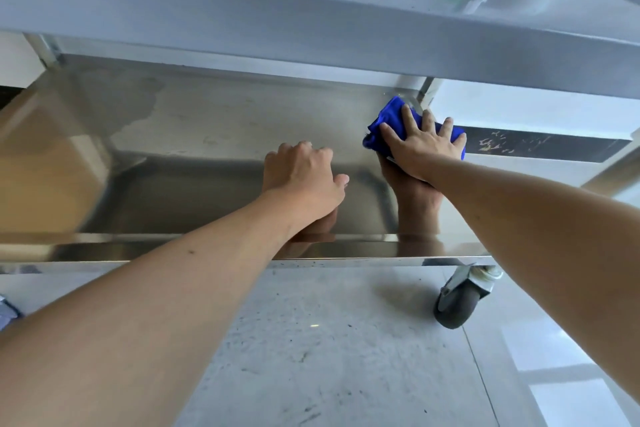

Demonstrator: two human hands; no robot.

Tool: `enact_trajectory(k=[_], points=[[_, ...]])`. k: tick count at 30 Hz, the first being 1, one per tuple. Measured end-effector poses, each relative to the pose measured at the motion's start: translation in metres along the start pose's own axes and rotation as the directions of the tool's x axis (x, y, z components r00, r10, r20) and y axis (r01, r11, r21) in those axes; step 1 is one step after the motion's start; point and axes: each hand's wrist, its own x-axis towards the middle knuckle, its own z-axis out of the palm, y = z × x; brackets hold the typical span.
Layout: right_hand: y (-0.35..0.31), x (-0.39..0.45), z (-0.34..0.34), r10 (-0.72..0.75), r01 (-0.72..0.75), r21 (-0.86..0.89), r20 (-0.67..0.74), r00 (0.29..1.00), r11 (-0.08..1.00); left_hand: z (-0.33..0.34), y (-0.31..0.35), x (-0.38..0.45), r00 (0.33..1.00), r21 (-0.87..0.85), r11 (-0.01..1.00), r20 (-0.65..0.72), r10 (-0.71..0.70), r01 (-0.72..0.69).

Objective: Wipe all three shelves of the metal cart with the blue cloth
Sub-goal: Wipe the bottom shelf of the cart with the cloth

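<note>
I look down at the bottom shelf of the shiny metal cart, with a higher shelf overhanging it at the top of the view. The blue cloth lies bunched on the bottom shelf at its far right corner. My right hand lies flat on the cloth with fingers spread, pressing it onto the metal. My left hand rests on the shelf's middle, fingers loosely curled, holding nothing. The steel mirrors both hands.
A grey caster wheel sits under the cart's near right corner. The cart's upright post stands just behind the cloth. A raised lip runs along the shelf's front edge. Grey speckled floor lies below.
</note>
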Motion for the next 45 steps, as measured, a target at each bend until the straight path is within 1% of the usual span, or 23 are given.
enact_trajectory(k=[4,9,12,14,18,22,25,28,31,33,36,38,40,42,45], points=[[-0.004,-0.026,0.001,0.025,-0.025,0.004,0.029,0.999,1.000,-0.007,-0.003,0.000,0.996,-0.001,1.000,0.090,-0.008,0.008],[-0.027,-0.059,0.000,-0.003,0.000,0.042,0.066,0.998,0.999,-0.014,-0.012,-0.001,0.986,-0.006,1.000,0.168,-0.010,0.012],[-0.047,-0.076,0.000,-0.022,0.017,0.060,0.091,0.996,0.998,-0.022,-0.027,-0.005,0.973,-0.039,0.999,0.230,0.033,-0.025],[-0.062,-0.085,0.002,-0.039,0.033,0.064,0.094,0.995,0.997,-0.030,-0.050,-0.010,0.979,-0.062,0.998,0.197,0.045,-0.033],[-0.101,-0.095,0.006,-0.074,0.069,0.057,0.085,0.994,0.996,-0.048,-0.114,-0.024,0.999,-0.067,0.998,0.039,-0.011,0.013],[-0.160,-0.106,0.012,-0.143,0.137,0.082,0.079,0.987,0.987,-0.073,-0.187,-0.037,0.985,-0.055,0.987,-0.080,-0.153,0.149],[-0.217,-0.119,0.017,-0.249,0.244,0.075,0.067,0.966,0.967,-0.089,-0.236,-0.050,0.953,-0.079,0.959,-0.118,-0.281,0.273],[-0.273,-0.135,0.022,-0.358,0.352,0.084,0.068,0.931,0.932,-0.100,-0.276,-0.064,0.927,-0.099,0.934,-0.120,-0.355,0.344],[-0.326,-0.156,0.025,-0.454,0.447,0.090,0.079,0.887,0.890,-0.109,-0.302,-0.074,0.900,-0.111,0.914,-0.163,-0.405,0.391],[-0.361,-0.177,0.027,-0.535,0.529,0.089,0.087,0.840,0.844,-0.116,-0.312,-0.078,0.876,-0.140,0.900,-0.209,-0.434,0.412],[-0.398,-0.215,0.029,-0.660,0.653,0.100,0.067,0.748,0.750,-0.126,-0.322,-0.079,0.851,-0.192,0.885,-0.251,-0.461,0.423],[-0.410,-0.240,0.030,-0.726,0.716,0.126,0.060,0.685,0.687,-0.130,-0.324,-0.079,0.849,-0.179,0.886,-0.257,-0.461,0.427],[-0.413,-0.258,0.030,-0.766,0.755,0.137,0.076,0.638,0.642,-0.130,-0.320,-0.079,0.859,-0.165,0.892,-0.245,-0.450,0.421],[-0.408,-0.269,0.026,-0.785,0.772,0.146,0.087,0.613,0.619,-0.130,-0.312,-0.078,0.863,-0.156,0.891,-0.227,-0.452,0.425],[-0.391,-0.276,0.022,-0.824,0.812,0.150,0.055,0.563,0.565,-0.132,-0.299,-0.075,0.873,-0.100,0.900,-0.218,-0.436,0.424]])
